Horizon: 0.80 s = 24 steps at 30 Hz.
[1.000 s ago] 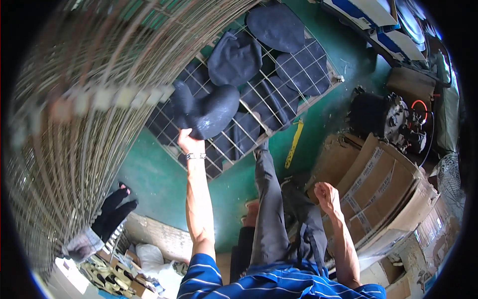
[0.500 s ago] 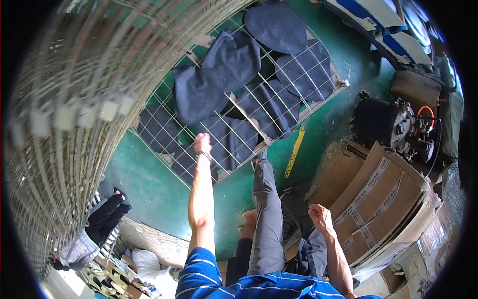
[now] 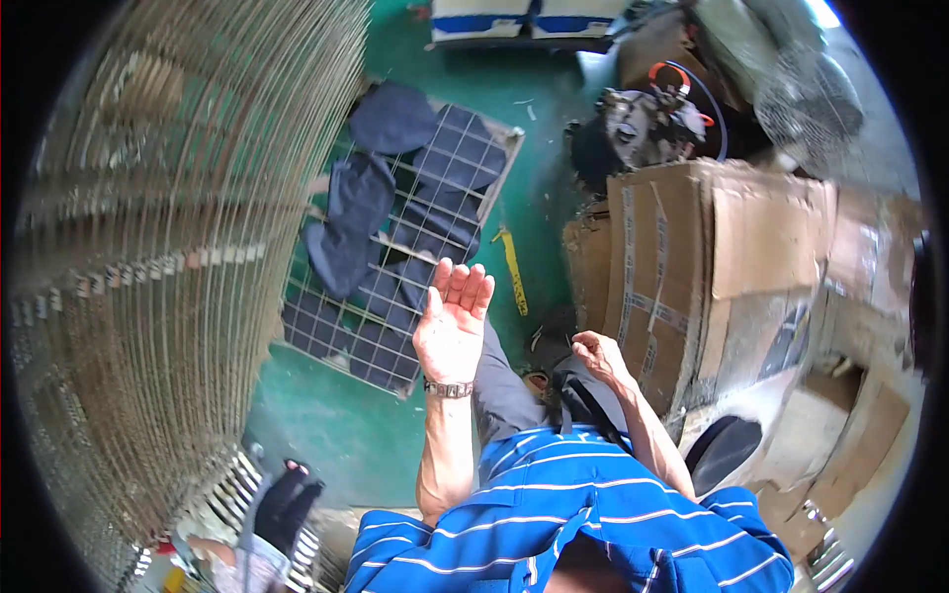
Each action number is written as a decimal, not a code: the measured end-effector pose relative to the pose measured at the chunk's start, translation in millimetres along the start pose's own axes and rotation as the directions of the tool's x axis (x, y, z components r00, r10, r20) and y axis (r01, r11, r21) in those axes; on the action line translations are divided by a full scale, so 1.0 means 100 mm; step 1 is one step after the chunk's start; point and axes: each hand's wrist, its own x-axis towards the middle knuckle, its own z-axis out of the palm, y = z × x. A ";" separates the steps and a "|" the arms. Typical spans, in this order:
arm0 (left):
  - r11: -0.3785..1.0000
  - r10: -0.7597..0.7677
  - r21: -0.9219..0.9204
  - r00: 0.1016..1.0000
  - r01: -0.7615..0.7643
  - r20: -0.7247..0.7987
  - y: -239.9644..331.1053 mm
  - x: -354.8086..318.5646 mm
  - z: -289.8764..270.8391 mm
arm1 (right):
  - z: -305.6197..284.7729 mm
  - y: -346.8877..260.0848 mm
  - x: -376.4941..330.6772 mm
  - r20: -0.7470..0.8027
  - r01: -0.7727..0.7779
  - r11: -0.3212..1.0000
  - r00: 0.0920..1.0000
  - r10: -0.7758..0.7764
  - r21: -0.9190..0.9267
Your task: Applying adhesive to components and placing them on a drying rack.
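My left hand (image 3: pixel 455 321) is raised in front of me, palm up, fingers stretched out and nothing in it. A metal watch band (image 3: pixel 449 389) circles that wrist. Beyond the hand, a wire mesh rack (image 3: pixel 510 158) lies low over the green floor. Dark blue-grey flexible pieces sit on and under its wires, among them a rounded one (image 3: pixel 392 119) and a bent one (image 3: pixel 336 262) on top. My right hand (image 3: pixel 601 358) hangs by my right side, its fingers loosely curled with nothing visible in them, near a large cardboard box (image 3: pixel 682 267).
Tall stacked wire racks (image 3: pixel 227 198) rise along the left. A yellow strip (image 3: pixel 512 272) marks the green floor. At the back right stands a machine part with an orange ring (image 3: pixel 670 74), near a fan (image 3: pixel 809 99). Another person in black trousers (image 3: pixel 287 509) is at the lower left.
My view has turned, and the mesh rack now appears farther off and to the left. My left hand has come back from over the rack, opened and turned palm up. The right stays curled.
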 end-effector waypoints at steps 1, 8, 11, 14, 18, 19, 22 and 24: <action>1.000 -0.007 0.031 1.000 0.006 0.018 -0.14 -0.06 0.24 | -0.11 0.05 -0.10 -0.029 -0.017 1.000 0.999 0.017 0.018; 0.964 -0.130 0.248 0.982 0.092 0.140 -1.01 -0.38 1.22 | -0.82 0.50 -0.79 -0.299 0.057 0.997 0.954 -0.037 0.058; 0.934 -0.157 0.341 0.980 0.107 0.122 -1.35 -0.50 1.29 | -0.94 0.75 -0.97 -0.383 0.034 0.998 0.924 -0.013 0.047; 0.883 -0.293 0.432 0.935 0.184 0.200 -1.69 -0.54 1.26 | -1.01 1.06 -1.15 -0.448 0.006 1.000 0.894 0.008 0.029; 0.654 -0.527 0.719 0.823 0.235 0.211 -1.98 -0.53 1.21 | -1.01 1.25 -1.35 -0.415 -0.089 0.971 0.893 0.176 0.221; 0.599 -0.545 0.760 0.823 0.251 0.158 -2.05 -0.53 1.18 | -0.97 1.28 -1.41 -0.456 -0.072 0.951 0.865 0.211 0.302; 0.405 -0.640 0.845 0.768 0.349 -0.010 -2.24 -0.55 1.05 | -0.95 1.44 -1.57 -0.506 -0.054 0.911 0.818 0.275 0.409; 0.300 -0.730 0.854 0.679 0.425 -0.082 -2.40 -0.62 0.98 | -0.92 1.60 -1.71 -0.534 -0.038 0.886 0.786 0.312 0.462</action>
